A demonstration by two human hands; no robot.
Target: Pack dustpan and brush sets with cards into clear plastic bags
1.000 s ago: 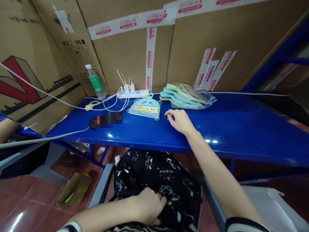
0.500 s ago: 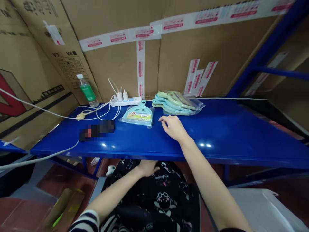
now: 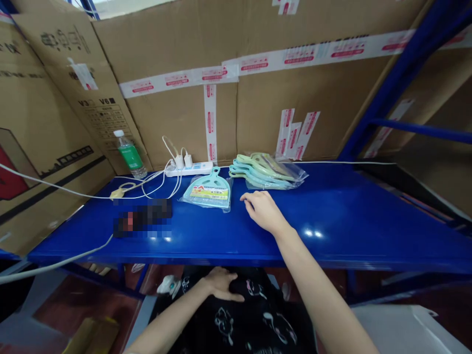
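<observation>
My right hand (image 3: pixel 262 210) rests on the blue table, its fingers loosely bent and holding nothing. Just to its left lies a light blue dustpan (image 3: pixel 211 191) in clear plastic wrap, with a yellow label and its handle toward the back. Behind the hand, apart from it, is an overlapping pile of wrapped dustpans (image 3: pixel 263 171) in light blue and pale green, handles pointing left. Below the table edge, my left hand (image 3: pixel 222 284) lies on the dark printed cloth over my lap (image 3: pixel 254 314), fingers spread and nothing in them.
On the blue table (image 3: pixel 350 216) stand a green-labelled bottle (image 3: pixel 130 155) and a white power strip (image 3: pixel 199 168) with plugs and cables. A pixelated dark object (image 3: pixel 147 216) lies at the left. Cardboard (image 3: pixel 177 115) walls the back; a blue metal post (image 3: pixel 383 83) rises at the right.
The view has tilted up and shifted slightly, so the table sits lower in it. My left hand shows more fully on my lap, its fingers more spread. The dustpans have not moved.
</observation>
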